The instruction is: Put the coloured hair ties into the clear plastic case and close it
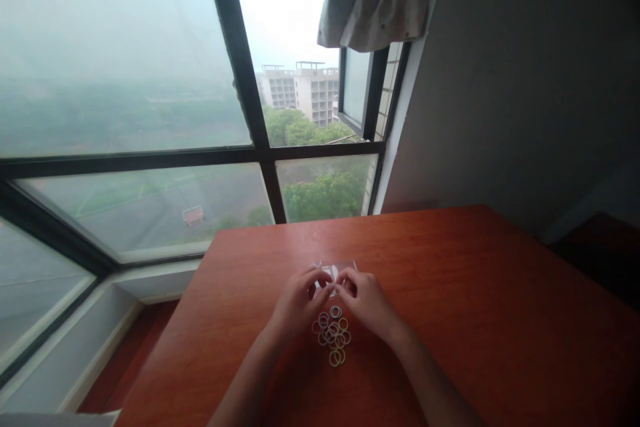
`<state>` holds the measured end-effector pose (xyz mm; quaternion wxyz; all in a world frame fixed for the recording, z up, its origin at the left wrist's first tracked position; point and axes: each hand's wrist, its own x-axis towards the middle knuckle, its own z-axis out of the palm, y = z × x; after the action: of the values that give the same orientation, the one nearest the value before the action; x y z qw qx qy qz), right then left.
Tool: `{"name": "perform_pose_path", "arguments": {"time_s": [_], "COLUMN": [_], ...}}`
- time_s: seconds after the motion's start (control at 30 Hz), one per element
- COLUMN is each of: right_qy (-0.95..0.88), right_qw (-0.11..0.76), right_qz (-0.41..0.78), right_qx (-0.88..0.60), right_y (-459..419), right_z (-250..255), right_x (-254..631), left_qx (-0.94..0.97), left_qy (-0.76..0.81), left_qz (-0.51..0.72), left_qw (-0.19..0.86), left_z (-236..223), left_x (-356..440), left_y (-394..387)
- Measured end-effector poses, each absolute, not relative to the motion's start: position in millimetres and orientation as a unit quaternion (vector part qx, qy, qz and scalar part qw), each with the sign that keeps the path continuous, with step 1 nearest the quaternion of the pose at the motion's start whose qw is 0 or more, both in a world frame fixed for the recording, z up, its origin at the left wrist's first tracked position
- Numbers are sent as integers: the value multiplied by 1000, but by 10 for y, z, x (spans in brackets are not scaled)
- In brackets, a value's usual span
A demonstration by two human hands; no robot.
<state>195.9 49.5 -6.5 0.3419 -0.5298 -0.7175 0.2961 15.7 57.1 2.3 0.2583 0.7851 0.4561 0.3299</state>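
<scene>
A dark-framed window point(263, 152) is standing behind the far edge of a reddish table point(425, 267), and a curtain point(377, 3) is hanging above. Nearer the table's left edge than its right, the left hand point(303, 297) and right hand point(367, 297) are facing each other, each curling thumb and fingers inward; whether they are pinching anything cannot be told. Clear plastic point(327, 272) is showing between and beyond them, toward the far edge. Small pale rings point(333, 333) are lying clustered, many overlapping, just on the near side.

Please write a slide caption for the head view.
Left hand and right hand at a transparent item, rings on the table.
</scene>
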Motion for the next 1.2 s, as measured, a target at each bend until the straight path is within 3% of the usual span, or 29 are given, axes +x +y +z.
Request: {"name": "perform_pose_path", "arguments": {"time_s": [0.37,0.73,1.2], "right_qy": [-709,-755,-773], "right_qw": [364,183,130], "right_qz": [294,297,275], "right_qx": [-527,-555,-556], "right_y": [485,457,426], "right_z": [-28,-87,-80], "right_x": [1955,2000,1990], "left_qx": [778,708,726], "left_qy": [468,590,592], "left_qz": [340,358,330], "left_qw": [246,148,117], "left_z": [9,-194,-169], "left_x": [170,-110,-97], "left_y": [585,782,745]}}
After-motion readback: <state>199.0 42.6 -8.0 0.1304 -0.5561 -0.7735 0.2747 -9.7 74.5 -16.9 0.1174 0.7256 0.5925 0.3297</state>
